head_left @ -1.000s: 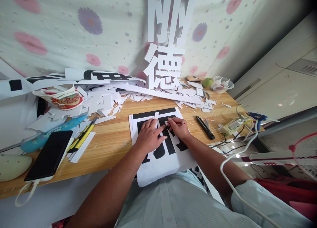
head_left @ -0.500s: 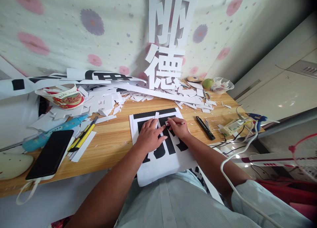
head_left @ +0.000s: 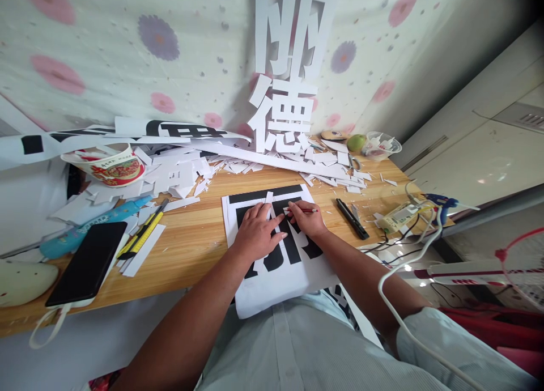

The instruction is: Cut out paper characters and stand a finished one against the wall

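A white sheet printed with a large black character point(head_left: 284, 289) lies at the table's front edge, its lower end hanging toward my body. My left hand point(head_left: 259, 229) rests flat on it with fingers spread, over a narrow white strip point(head_left: 269, 197) whose upper end sticks out past the fingers. Pinched in my right hand point(head_left: 310, 222) is a slim red pencil point(head_left: 313, 211), its point at the print close to my left fingertips. Propped against the wall behind are white cut-out characters point(head_left: 280, 110).
Paper scraps point(head_left: 178, 175) pile along the back. At left are a paper bowl point(head_left: 114, 173), a yellow utility knife point(head_left: 142, 232) and a phone point(head_left: 87, 263). To the right lie a black knife point(head_left: 352, 219), a power strip point(head_left: 399, 216) and a blue glue gun point(head_left: 442, 204) with cables.
Almost nothing differs. Both hands, the strip and the pencil hold their places on the sheet; the view shifts very slightly.
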Tool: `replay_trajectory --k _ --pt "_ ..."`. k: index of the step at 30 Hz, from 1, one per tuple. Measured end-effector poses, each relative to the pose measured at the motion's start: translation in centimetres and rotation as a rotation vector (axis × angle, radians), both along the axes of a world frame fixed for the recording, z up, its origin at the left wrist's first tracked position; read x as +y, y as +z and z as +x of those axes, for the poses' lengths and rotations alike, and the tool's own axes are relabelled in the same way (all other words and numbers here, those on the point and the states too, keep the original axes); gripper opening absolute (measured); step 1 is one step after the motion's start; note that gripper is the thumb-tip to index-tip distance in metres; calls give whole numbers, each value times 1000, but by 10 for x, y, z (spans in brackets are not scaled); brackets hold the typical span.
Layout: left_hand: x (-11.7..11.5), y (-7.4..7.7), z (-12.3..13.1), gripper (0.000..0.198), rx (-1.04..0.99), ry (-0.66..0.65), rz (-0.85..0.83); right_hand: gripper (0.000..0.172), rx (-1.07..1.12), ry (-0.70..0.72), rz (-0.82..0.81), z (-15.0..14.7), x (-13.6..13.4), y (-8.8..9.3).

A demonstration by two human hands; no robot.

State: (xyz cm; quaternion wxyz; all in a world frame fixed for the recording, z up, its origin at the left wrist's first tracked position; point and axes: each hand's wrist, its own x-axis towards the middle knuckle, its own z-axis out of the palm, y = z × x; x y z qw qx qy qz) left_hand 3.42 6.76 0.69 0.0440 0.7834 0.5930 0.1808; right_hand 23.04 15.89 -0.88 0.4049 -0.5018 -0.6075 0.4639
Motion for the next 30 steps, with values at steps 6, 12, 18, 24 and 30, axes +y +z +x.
replay_trajectory --k 6,12,18,24,30 --pt "0 2 0 51 -17 2 -9 45 -5 -13 -6 0 -1 3" --pt "1 -1 0 52 0 -6 -1 46 -8 -8 -3 0 -2 3" --pt "1 -3 -1 52 -7 -6 10 43 0 -19 -30 1 -2 2" --pt "1 -3 -1 52 6 -2 8 42 -1 -19 -31 2 -3 3" --pt "0 -2 0 52 6 -4 0 46 -19 -32 -38 1 -5 7"
